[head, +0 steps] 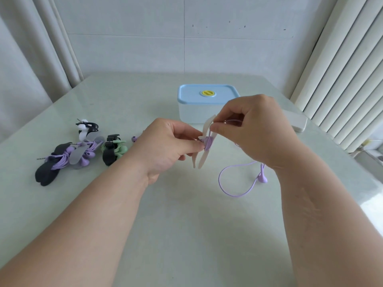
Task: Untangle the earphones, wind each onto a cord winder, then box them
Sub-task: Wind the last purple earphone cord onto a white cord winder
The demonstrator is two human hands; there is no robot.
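**Head view**

- Left hand point(165, 146): thumb and fingers pinch the cord winder at its middle, from its left side. It holds the winder above the table.
- Cord winder point(202, 162): pale and translucent, with long flaps. Its long axis stands nearly upright, the top leaning towards the box and the lower flaps pointing down at the table. Several purple turns already sit round its waist.
- Right hand point(248, 129): fingertips pinch the purple cord point(228, 192) just right of the winder's upper flap, above the wound turns. This is the nearer hand to the loose length.
- Loose cord: runs from the right hand's pinch down under the right wrist to a wide loop on the table point(186, 235), right of the winder. It ends at an earbud point(262, 179).
- Judgement: winding is part done. The slack lies to the right and below, so further turns would feed from that side across the winder's waist.
- Box point(207, 96): blue lid on, beyond the hands.
- Wound sets, far left: purple set point(60, 160), green set point(115, 151), white set point(86, 127). All remain unboxed.
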